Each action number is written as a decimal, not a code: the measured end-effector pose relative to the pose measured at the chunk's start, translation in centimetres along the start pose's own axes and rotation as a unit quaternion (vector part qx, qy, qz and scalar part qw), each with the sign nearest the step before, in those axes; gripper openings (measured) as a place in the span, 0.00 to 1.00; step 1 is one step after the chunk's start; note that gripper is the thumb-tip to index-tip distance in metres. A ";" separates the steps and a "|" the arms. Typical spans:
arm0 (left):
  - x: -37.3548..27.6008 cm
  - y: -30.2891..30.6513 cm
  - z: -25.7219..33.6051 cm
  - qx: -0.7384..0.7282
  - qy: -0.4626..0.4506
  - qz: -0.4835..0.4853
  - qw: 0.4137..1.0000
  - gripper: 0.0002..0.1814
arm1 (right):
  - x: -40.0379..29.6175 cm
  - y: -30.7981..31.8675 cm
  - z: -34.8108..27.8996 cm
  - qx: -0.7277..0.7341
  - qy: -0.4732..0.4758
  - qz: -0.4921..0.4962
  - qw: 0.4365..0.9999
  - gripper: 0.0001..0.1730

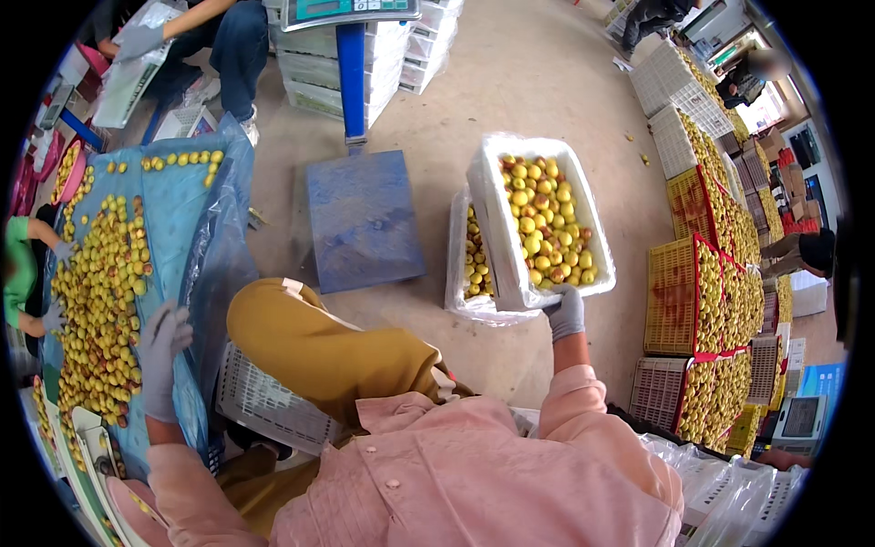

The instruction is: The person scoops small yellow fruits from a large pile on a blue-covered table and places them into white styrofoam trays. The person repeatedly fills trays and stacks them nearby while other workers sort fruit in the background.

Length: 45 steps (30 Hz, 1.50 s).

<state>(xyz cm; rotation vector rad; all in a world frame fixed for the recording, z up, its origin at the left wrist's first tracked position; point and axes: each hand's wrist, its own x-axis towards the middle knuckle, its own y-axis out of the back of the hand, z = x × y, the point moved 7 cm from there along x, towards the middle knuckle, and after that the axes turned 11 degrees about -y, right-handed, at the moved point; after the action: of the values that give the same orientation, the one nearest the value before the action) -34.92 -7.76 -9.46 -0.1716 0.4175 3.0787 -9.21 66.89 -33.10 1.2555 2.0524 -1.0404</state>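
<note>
My right hand [566, 316], in a grey glove, grips the near end of a white lined crate [601, 263]. Small yellow-green fruits with reddish patches, which look like jujubes [547, 222], fill this crate. It sits skewed, overlapping a second plastic-lined crate [452, 273] that also holds jujubes. My left hand [163, 359], gloved too, is over the near edge of a sorting table with a blue cover [167, 236]. Its fingers are slightly bent and apart, with nothing visible in them. Beside it spreads a heap of loose jujubes [102, 294].
A platform scale [366, 219] with a blue post [352, 82] stands on the floor ahead. Wrapped crates [314, 75] are stacked behind it. A co-worker's gloved hands [55, 318] touch the heap; another person [236, 58] holds a crate. Stacked fruit crates [673, 294] line the right.
</note>
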 end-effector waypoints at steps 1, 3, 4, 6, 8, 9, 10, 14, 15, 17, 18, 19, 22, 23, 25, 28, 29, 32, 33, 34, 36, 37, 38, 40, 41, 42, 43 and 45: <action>-0.8 0.9 -1.8 -0.018 0.018 0.011 1.000 0.24 | 1.2 0.9 1.6 0.022 -0.022 0.030 0.999 0.22; -2.5 1.6 -4.3 -0.024 0.052 0.016 0.998 0.23 | 2.6 1.8 4.6 0.056 -0.057 0.042 0.996 0.20; -2.9 1.7 -5.2 -0.029 0.067 0.015 0.997 0.23 | 3.5 2.9 6.1 0.069 -0.057 0.049 0.995 0.20; -3.9 2.1 -7.5 -0.022 0.103 0.023 0.994 0.23 | 3.7 3.1 8.9 0.094 -0.050 0.062 0.992 0.18; -4.0 1.8 -9.2 -0.012 0.128 0.022 0.991 0.21 | 3.6 3.0 10.2 0.104 -0.051 0.071 0.991 0.16; -3.9 1.2 -9.9 -0.030 0.132 0.012 0.991 0.21 | 3.6 3.0 10.4 0.096 -0.051 0.069 0.992 0.16; -3.9 0.5 -10.4 -0.048 0.136 0.002 0.990 0.21 | 3.6 3.0 10.7 0.089 -0.052 0.068 0.992 0.16; -3.7 -2.7 -9.7 -0.122 0.127 -0.011 0.984 0.20 | 2.9 2.4 11.0 0.090 -0.047 0.064 0.993 0.15; -3.6 -2.8 -9.9 -0.121 0.123 -0.011 0.985 0.20 | 2.5 2.6 11.0 0.098 -0.045 0.066 0.992 0.14; -3.4 -2.9 -10.5 -0.119 0.116 -0.012 0.986 0.20 | 3.3 3.7 11.3 0.092 -0.048 0.047 0.994 0.19; -3.3 -3.0 -10.7 -0.115 0.110 -0.013 0.987 0.19 | 3.1 3.2 11.6 0.096 -0.050 0.047 0.993 0.20; -3.2 -3.1 -11.0 -0.111 0.104 -0.014 0.988 0.19 | 3.0 2.7 11.8 0.100 -0.052 0.048 0.992 0.22; -3.9 -3.6 -12.0 -0.114 0.119 -0.016 0.986 0.18 | 1.2 1.7 10.8 0.090 -0.051 0.072 0.992 0.27; -4.1 -3.7 -12.2 -0.117 0.126 -0.017 0.985 0.18 | 0.9 1.3 10.5 0.086 -0.052 0.068 0.993 0.27; -4.4 -4.2 -12.6 -0.107 0.136 -0.007 0.985 0.17 | 1.0 1.0 9.8 0.099 -0.055 0.034 0.993 0.30; -4.6 -4.1 -13.4 -0.079 0.123 -0.023 0.989 0.17 | 1.3 1.0 10.2 0.100 -0.063 0.033 0.992 0.31; -5.0 -3.9 -14.1 -0.067 0.112 -0.021 0.991 0.17 | 2.0 1.2 10.6 0.095 -0.066 0.038 0.993 0.31; -5.3 -4.5 -12.6 -0.076 0.103 -0.015 0.992 0.17 | 2.2 1.0 11.8 0.091 -0.035 0.052 0.994 0.31; -5.5 -4.9 -12.0 -0.087 0.107 -0.011 0.990 0.17 | 2.1 0.9 12.1 0.088 -0.020 0.057 0.994 0.31; -5.5 -5.1 -12.0 -0.097 0.109 -0.010 0.989 0.17 | 3.0 1.3 12.1 0.121 -0.053 0.037 0.991 0.31; -6.1 -4.6 -12.1 -0.110 0.114 -0.008 0.987 0.17 | 3.3 0.8 12.3 0.123 -0.067 0.044 0.989 0.32; -6.3 -4.2 -13.0 -0.118 0.126 -0.006 0.985 0.17 | 3.5 1.0 12.0 0.127 -0.069 0.048 0.988 0.32; -6.7 -3.6 -14.4 -0.125 0.138 -0.004 0.983 0.17 | 4.8 1.6 11.8 0.122 -0.082 0.030 0.989 0.32; -7.6 -3.1 -15.2 -0.122 0.152 0.002 0.981 0.18 | 5.3 1.9 11.7 0.130 -0.097 0.040 0.986 0.32; -7.8 -3.4 -15.0 -0.117 0.153 0.004 0.981 0.18 | 5.4 2.4 11.7 0.133 -0.118 0.040 0.983 0.32; -7.8 -3.4 -15.0 -0.111 0.149 0.004 0.983 0.18 | 4.9 2.3 11.6 0.105 -0.110 0.021 0.988 0.30; -8.8 -2.8 -15.6 -0.113 0.161 0.016 0.980 0.18 | 3.7 2.0 11.5 0.071 -0.109 0.002 0.992 0.30; -11.1 -1.3 -16.8 -0.118 0.184 0.046 0.975 0.19 | -0.7 0.5 11.5 0.081 -0.218 -0.032 0.972 0.36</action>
<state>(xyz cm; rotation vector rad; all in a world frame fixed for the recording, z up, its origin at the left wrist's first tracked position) -22.10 -11.20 -24.68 -0.7565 0.0635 3.1765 -8.03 57.23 -39.32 0.9335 1.7061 -1.3964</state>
